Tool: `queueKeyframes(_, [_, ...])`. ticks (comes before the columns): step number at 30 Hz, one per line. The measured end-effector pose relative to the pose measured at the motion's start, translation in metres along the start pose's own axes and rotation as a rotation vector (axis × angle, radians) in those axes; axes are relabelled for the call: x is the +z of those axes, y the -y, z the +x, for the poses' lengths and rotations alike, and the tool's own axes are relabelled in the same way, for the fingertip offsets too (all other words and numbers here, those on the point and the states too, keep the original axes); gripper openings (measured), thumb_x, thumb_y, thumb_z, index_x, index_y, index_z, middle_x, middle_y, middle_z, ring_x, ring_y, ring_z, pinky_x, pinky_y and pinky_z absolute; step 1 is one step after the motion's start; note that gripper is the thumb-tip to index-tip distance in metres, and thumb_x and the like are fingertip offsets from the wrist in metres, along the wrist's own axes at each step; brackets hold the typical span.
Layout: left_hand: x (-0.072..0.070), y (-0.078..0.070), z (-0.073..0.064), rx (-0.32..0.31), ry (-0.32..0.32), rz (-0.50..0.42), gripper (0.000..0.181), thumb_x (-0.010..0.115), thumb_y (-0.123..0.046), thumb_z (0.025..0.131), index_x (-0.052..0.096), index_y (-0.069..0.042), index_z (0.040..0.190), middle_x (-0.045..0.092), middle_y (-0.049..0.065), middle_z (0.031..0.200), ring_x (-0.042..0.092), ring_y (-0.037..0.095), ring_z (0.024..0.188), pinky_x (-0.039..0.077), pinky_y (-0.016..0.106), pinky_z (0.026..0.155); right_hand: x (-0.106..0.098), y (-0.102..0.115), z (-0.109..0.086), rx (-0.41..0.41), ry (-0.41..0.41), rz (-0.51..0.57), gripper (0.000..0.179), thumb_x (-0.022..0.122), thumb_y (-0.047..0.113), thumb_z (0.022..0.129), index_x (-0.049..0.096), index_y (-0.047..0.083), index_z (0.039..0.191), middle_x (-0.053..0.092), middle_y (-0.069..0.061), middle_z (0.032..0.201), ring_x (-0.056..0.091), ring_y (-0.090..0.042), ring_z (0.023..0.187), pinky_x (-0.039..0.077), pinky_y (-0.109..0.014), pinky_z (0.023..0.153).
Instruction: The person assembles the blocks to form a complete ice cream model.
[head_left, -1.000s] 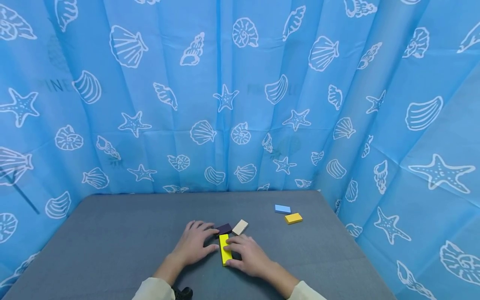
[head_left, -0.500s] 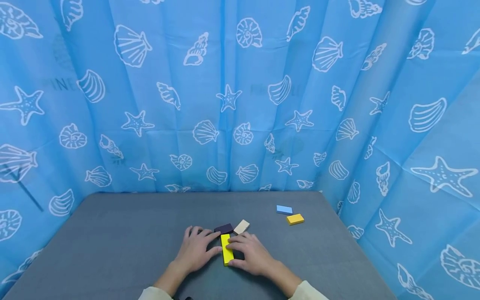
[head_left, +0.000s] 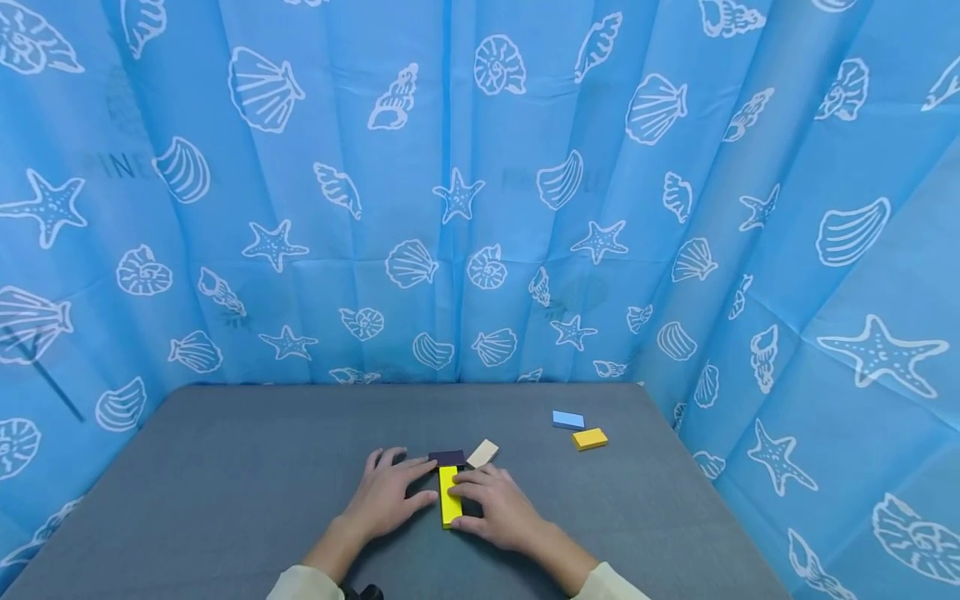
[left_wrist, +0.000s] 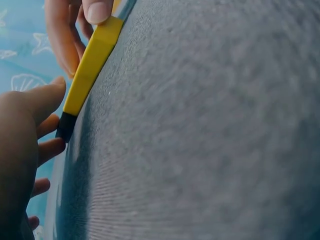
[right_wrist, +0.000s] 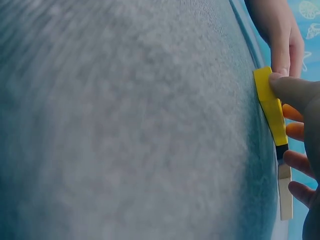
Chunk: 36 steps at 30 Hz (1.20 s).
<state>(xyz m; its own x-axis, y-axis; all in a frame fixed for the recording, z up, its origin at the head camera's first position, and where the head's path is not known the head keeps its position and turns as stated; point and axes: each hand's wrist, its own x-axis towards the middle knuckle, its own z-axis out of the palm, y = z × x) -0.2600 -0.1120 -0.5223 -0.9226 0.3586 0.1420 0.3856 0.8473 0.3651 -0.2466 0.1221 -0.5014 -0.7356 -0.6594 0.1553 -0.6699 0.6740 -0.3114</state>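
A long bright yellow block [head_left: 448,487] lies on the grey table, pointing away from me. My right hand [head_left: 504,510] grips it, with the thumb at its near end and fingers on its top and right side. Across its far end sits a dark, almost black block [head_left: 447,457]. My left hand [head_left: 381,495] has its fingers extended; the index fingertip touches the dark block's left end, and the thumb points at the yellow block's left side. In the right wrist view, a cream block [right_wrist: 285,195] lies beyond the dark one, near my right fingertips.
Farther right on the table [head_left: 262,467] lie a light blue block [head_left: 567,419] and an orange-yellow block [head_left: 590,439], close together. A blue curtain [head_left: 450,208] with white seashell prints hangs behind the table and along its right side.
The dark block has turned from slanted to nearly straight across the yellow block's far end. My left hand shifted slightly; the right hand keeps its grip.
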Motion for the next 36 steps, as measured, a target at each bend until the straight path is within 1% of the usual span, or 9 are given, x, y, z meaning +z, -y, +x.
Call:
queueKeyframes(5, [0.002,0.005,0.003,0.002,0.005,0.009,0.058,0.059,-0.061,0.087,0.058,-0.031,0.136,0.059,-0.005,0.133,0.038,0.034,0.132,0.016,0.066,0.107,0.002,0.002,0.002,0.011,-0.007,-0.004,0.043,0.066,0.047,0.09,0.066,0.025,0.126,0.059,0.009,0.13,0.05,-0.014,0.118,0.043,-0.043,0.096])
queueKeyframes(12, [0.001,0.008,0.004,0.003,0.016,-0.008,0.059,0.059,-0.062,0.086,0.059,-0.031,0.136,0.059,-0.005,0.133,0.038,0.034,0.132,0.015,0.067,0.107,0.005,0.002,0.004,0.017,-0.012,-0.013,0.043,0.067,0.048,0.088,0.067,0.026,0.125,0.059,0.01,0.129,0.05,-0.014,0.117,0.043,-0.043,0.095])
queueKeyframes(17, [0.0,0.009,0.003,0.016,0.002,-0.02,0.058,0.059,-0.061,0.087,0.059,-0.029,0.135,0.059,-0.004,0.133,0.041,0.033,0.129,0.014,0.068,0.106,0.006,0.002,0.005,0.019,-0.009,-0.018,0.043,0.067,0.049,0.088,0.066,0.026,0.125,0.059,0.01,0.129,0.05,-0.013,0.118,0.043,-0.043,0.096])
queueKeyframes(21, [0.001,0.009,0.002,0.028,-0.017,-0.021,0.059,0.058,-0.063,0.087,0.06,-0.028,0.135,0.058,-0.002,0.134,0.044,0.03,0.125,0.017,0.068,0.105,0.006,0.003,0.005,0.011,-0.015,-0.017,0.043,0.067,0.049,0.088,0.067,0.026,0.125,0.06,0.01,0.129,0.049,-0.013,0.118,0.042,-0.043,0.096])
queueKeyframes(24, [0.001,0.007,0.001,0.033,-0.035,-0.007,0.06,0.057,-0.063,0.087,0.059,-0.028,0.135,0.055,-0.002,0.138,0.045,0.029,0.125,0.019,0.068,0.105,0.003,0.002,0.003,-0.01,-0.034,-0.015,0.043,0.067,0.048,0.088,0.067,0.025,0.125,0.06,0.008,0.129,0.049,-0.014,0.117,0.042,-0.045,0.097])
queueKeyframes(28, [-0.002,-0.001,0.001,0.047,-0.051,0.011,0.059,0.058,-0.062,0.087,0.058,-0.029,0.136,0.051,-0.003,0.141,0.043,0.029,0.128,0.018,0.067,0.106,-0.004,-0.003,0.002,-0.024,-0.064,-0.017,0.043,0.068,0.046,0.089,0.066,0.023,0.126,0.06,0.005,0.13,0.049,-0.015,0.118,0.041,-0.048,0.098])
queueKeyframes(30, [-0.003,-0.006,0.002,0.06,-0.042,0.016,0.059,0.059,-0.062,0.088,0.058,-0.028,0.136,0.051,-0.003,0.142,0.041,0.03,0.13,0.017,0.067,0.106,-0.009,-0.006,0.001,-0.011,-0.078,-0.011,0.043,0.068,0.044,0.089,0.066,0.021,0.126,0.06,0.004,0.131,0.049,-0.016,0.119,0.041,-0.049,0.098])
queueKeyframes(36, [0.0,-0.015,0.004,0.078,0.018,0.038,0.063,0.058,-0.065,0.086,0.057,-0.029,0.137,0.051,-0.004,0.142,0.04,0.03,0.131,0.017,0.067,0.107,-0.02,-0.021,0.002,0.021,-0.138,-0.003,0.038,0.07,0.036,0.09,0.068,0.018,0.123,0.062,0.0,0.128,0.051,-0.019,0.116,0.041,-0.049,0.096])
